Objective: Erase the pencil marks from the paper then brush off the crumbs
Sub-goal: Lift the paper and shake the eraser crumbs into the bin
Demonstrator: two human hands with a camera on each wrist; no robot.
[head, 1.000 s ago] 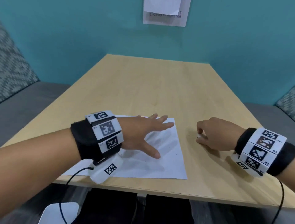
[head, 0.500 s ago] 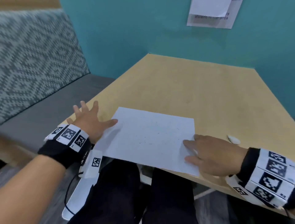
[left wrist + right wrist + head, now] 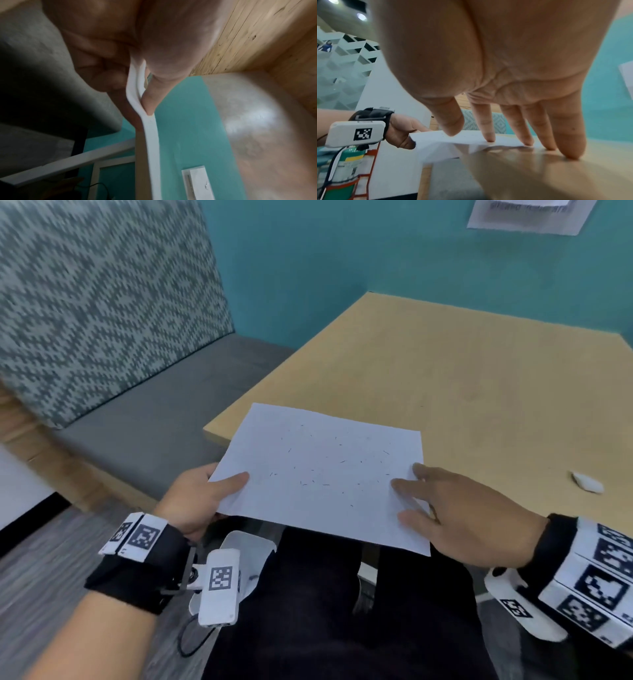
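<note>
The white paper (image 3: 322,474) hangs half over the table's near left corner, speckled with dark eraser crumbs (image 3: 342,462). My left hand (image 3: 205,491) pinches its left edge, thumb on top and fingers beneath; the left wrist view shows the paper (image 3: 150,135) edge-on between thumb and fingers. My right hand (image 3: 445,508) lies flat with straight fingers pressing the paper's right edge onto the table (image 3: 479,392); in the right wrist view its fingertips (image 3: 489,138) touch the paper (image 3: 440,143) and the wood. A white eraser (image 3: 587,482) lies on the table to the right of my right hand.
A grey bench seat (image 3: 137,412) with a patterned backrest (image 3: 96,296) runs along the left of the table. Teal walls close the far side, with a paper notice (image 3: 527,215) on one. My dark-trousered legs (image 3: 342,611) are below the paper.
The paper slid left and toward me, off the table's corner. My left hand went from flat beside the sheet to pinching its left edge. The right hand left the eraser and presses the paper.
</note>
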